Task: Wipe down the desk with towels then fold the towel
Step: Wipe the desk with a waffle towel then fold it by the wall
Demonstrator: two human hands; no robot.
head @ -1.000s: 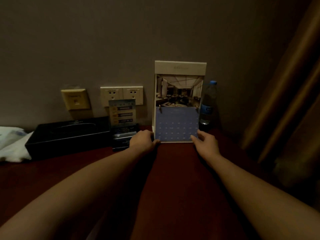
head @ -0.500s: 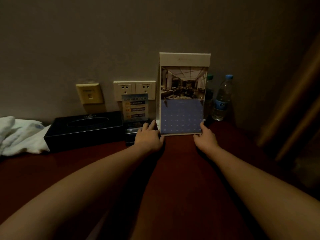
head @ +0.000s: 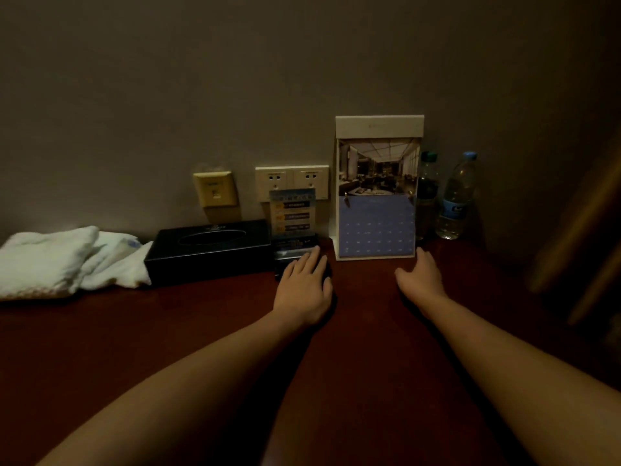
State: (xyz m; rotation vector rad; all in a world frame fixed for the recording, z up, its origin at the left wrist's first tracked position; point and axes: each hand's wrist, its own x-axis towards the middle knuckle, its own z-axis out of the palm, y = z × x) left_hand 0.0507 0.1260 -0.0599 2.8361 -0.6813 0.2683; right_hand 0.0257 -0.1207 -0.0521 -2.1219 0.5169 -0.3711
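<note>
The dark red surface [head: 369, 348] stretches ahead of me, and both my bare forearms reach over it toward 12 o'clock. My left hand [head: 304, 290] lies palm down with its fingers [head: 312, 260] straight and close together. Their tips are at the dark base of a small sign stand [head: 292, 216], though I cannot tell whether they touch it. My right hand [head: 421, 280] is also palm down, its fingers [head: 424, 258] loosely extended and its thumb spread toward 9 o'clock. Its fingertips are just beside the lower right corner of the desk calendar [head: 378, 203], holding nothing.

The towels [head: 50, 260] lie well apart from my hands at about 9 o'clock from the left one. They are white, waffle-textured and bunched in a soft, rumpled heap on the surface, and their right end touches the black tissue box [head: 208, 253].

The calendar stands upright at 12 o'clock against the wall, with a photo above a blue date grid. At 1 o'clock from my right hand stand two bottles, a dark one [head: 426, 196] with a green cap and a clear one [head: 455, 200] with a blue cap.
</note>
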